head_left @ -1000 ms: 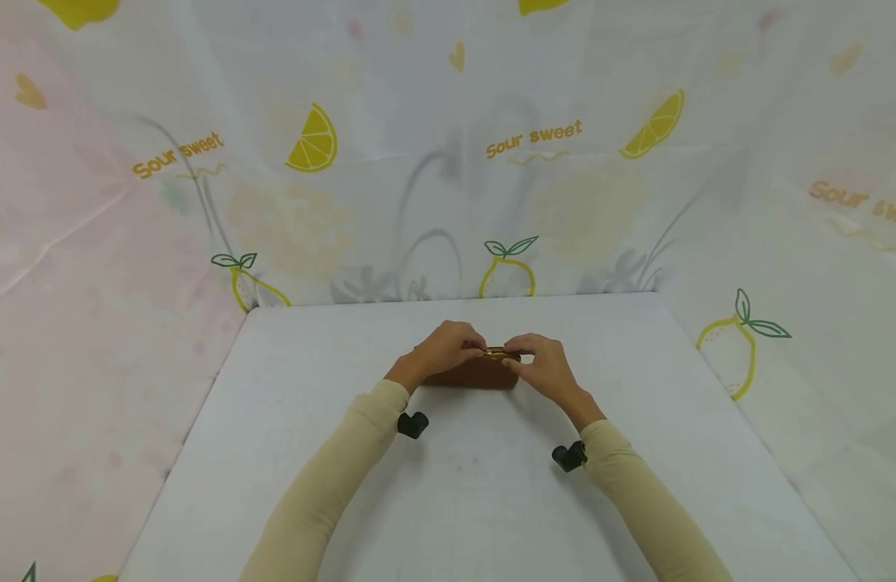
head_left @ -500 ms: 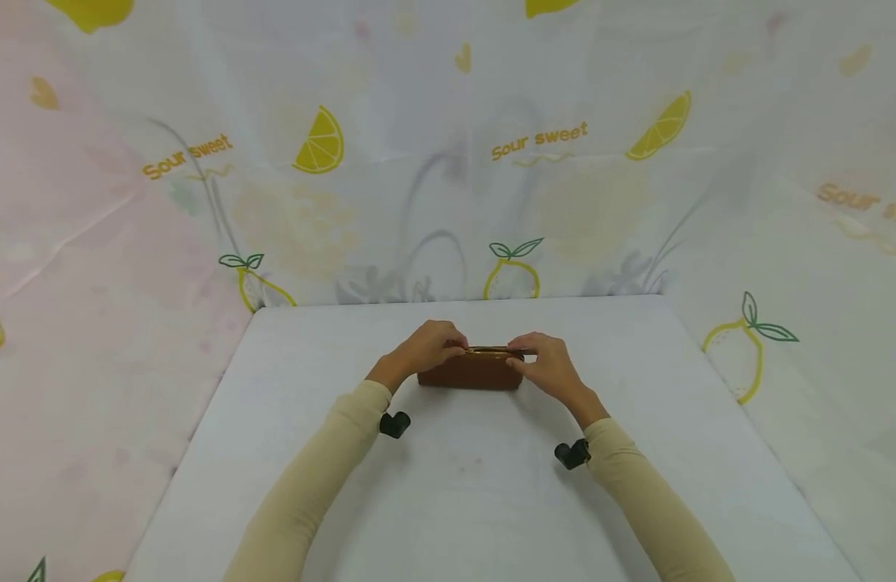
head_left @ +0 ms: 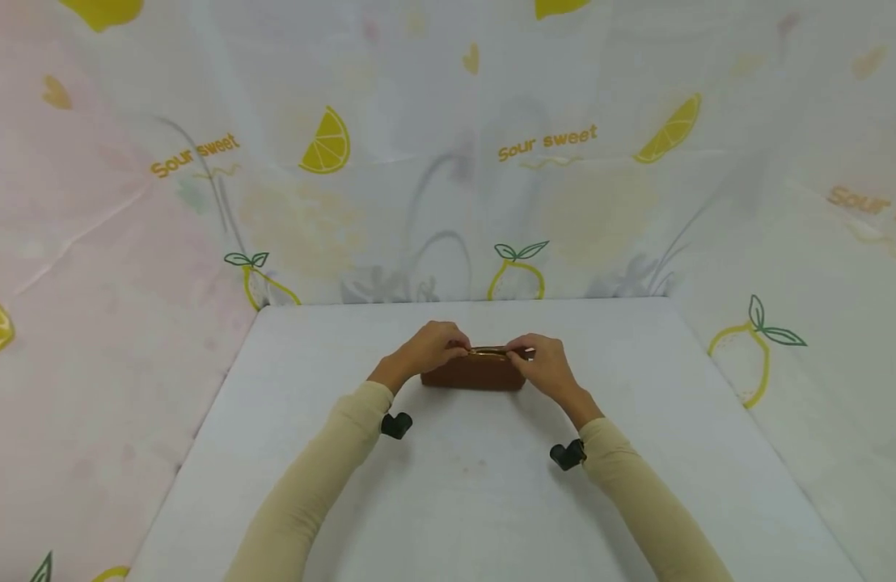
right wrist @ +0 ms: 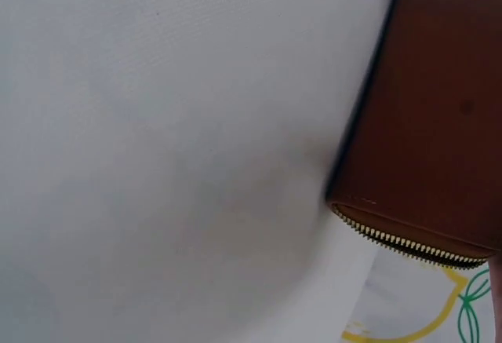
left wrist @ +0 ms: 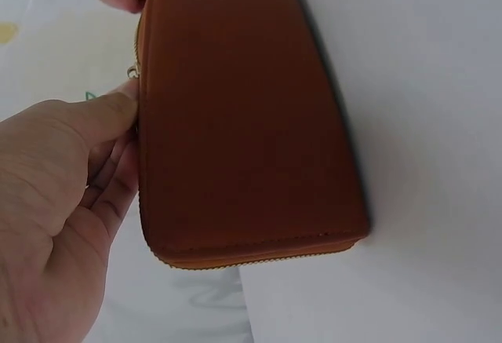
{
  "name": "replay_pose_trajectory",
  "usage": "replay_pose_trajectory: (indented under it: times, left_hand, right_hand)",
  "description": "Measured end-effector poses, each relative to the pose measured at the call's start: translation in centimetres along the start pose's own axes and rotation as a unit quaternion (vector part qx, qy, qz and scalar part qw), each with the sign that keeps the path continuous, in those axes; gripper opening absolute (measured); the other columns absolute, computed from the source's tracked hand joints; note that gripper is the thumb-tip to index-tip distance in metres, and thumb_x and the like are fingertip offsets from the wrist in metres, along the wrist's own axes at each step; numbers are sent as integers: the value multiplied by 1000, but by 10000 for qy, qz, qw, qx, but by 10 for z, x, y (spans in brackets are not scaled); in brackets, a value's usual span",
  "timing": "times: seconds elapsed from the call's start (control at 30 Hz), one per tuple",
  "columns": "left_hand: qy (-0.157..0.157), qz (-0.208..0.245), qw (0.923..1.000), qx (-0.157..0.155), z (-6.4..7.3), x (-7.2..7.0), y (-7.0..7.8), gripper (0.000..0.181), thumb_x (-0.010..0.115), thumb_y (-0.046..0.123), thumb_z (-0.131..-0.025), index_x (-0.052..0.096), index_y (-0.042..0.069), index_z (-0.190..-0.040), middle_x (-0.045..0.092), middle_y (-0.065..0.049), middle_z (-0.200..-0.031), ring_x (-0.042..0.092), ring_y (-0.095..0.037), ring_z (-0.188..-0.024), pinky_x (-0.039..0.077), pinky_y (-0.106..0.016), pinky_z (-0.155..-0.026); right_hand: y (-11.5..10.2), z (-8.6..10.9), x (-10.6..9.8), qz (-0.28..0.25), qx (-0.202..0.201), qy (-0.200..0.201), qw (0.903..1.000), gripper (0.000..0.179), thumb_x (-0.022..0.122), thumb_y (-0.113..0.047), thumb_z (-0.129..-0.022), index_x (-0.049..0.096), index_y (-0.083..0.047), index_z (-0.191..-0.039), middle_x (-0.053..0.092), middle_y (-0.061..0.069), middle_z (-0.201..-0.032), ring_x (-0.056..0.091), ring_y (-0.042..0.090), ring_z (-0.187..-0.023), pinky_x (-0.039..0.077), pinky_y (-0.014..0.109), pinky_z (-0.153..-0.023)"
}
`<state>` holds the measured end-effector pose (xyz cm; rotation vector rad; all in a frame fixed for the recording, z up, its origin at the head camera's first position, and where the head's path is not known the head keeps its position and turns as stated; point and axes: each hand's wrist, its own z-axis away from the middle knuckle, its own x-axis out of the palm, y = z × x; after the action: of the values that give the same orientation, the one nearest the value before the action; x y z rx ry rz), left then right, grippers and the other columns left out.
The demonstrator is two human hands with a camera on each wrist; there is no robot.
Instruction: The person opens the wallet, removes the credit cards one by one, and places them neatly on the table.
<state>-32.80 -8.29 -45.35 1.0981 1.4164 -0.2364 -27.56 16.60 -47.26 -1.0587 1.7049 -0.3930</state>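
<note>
A brown zip-around wallet [head_left: 473, 373] stands on its long edge on the white table, zipper side up. My left hand [head_left: 429, 346] pinches its top edge toward the left end. In the left wrist view the gold zipper slider [left wrist: 133, 70] sits right at the left thumb [left wrist: 110, 115]. My right hand [head_left: 546, 364] pinches the top edge near the right end. Between the hands a narrow gap shows along the zipper. At the wallet's end in the right wrist view, the zipper teeth [right wrist: 408, 245] are parted; only a sliver of right hand appears there.
The white table [head_left: 462, 501] runs back to a fabric wall [head_left: 390, 202] printed with lemons and "Sour sweet". Similar fabric walls stand at left and right. Black wrist cameras [head_left: 396, 425] hang below both cuffs.
My left hand has moved left along the wallet's top edge, away from the right hand, and more of the zipper line shows between them. The right hand has shifted only slightly.
</note>
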Motion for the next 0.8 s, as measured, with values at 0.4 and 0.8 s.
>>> replay_pose_trajectory:
  times: [0.4, 0.8]
  left_hand:
    - [-30, -183, 9998, -62, 19, -18, -6, 7, 70, 9, -91, 75, 6, -96, 68, -2, -92, 62, -16, -86, 51, -27, -75]
    - [506, -49, 9986, -158, 48, -23, -30, 7, 71, 8, -90, 74, 8, -96, 68, 0, -91, 62, -14, -84, 52, -30, -75]
  right_hand:
    - [2, -1, -1, -67, 273, -79, 9996, 10, 74, -3, -86, 76, -2, -96, 72, 8, -94, 68, 22, -89, 56, 30, -76]
    - [0, 1, -2, -161, 270, -65, 9995, 10, 74, -1, -85, 75, -1, -95, 72, 10, -95, 68, 24, -90, 57, 33, -76]
